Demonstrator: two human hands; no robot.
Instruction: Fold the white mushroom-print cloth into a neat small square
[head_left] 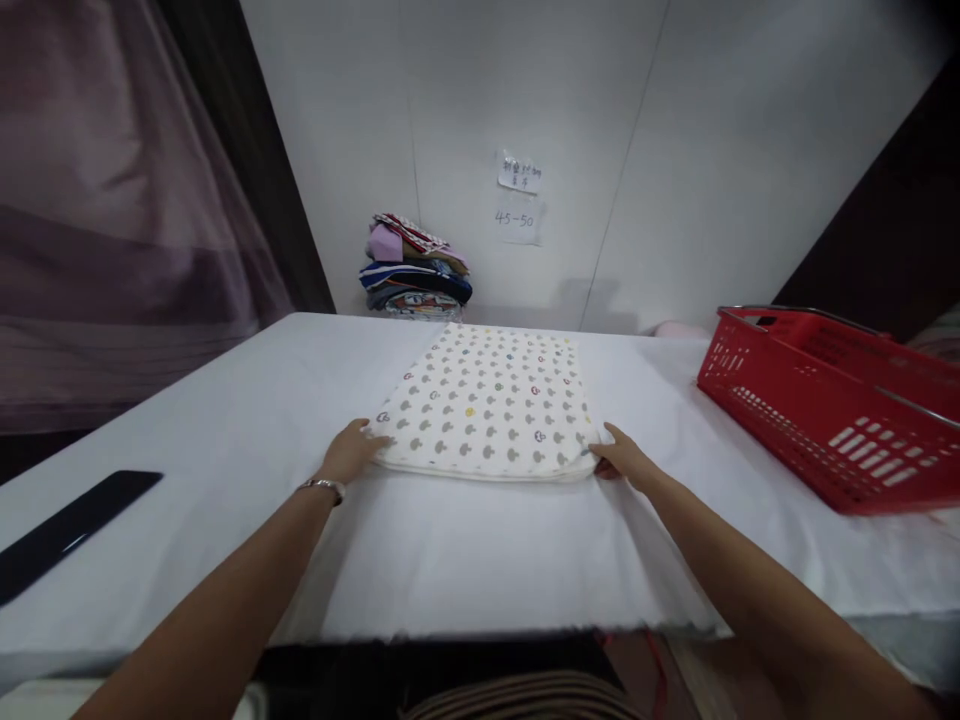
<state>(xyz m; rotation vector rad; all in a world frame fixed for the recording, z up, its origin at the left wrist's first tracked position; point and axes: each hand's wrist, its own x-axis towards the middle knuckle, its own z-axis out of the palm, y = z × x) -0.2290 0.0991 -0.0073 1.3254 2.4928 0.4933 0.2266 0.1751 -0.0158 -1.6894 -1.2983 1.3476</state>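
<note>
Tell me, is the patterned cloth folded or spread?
Folded, it seems: the cloth lies flat, with more than one layer showing along its near edge.

Cloth [487,400] on table [240,430], stack [417,272] apparently behind

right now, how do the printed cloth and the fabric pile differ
The printed cloth lies flat on the table, while the fabric pile is stacked higher. The printed cloth is off-white with mostly grey motifs; the fabric pile mixes lilac, blue, black and brown. The left hand and right hand touch the printed cloth, but neither touches the fabric pile. Both include patterned fabric.
</note>
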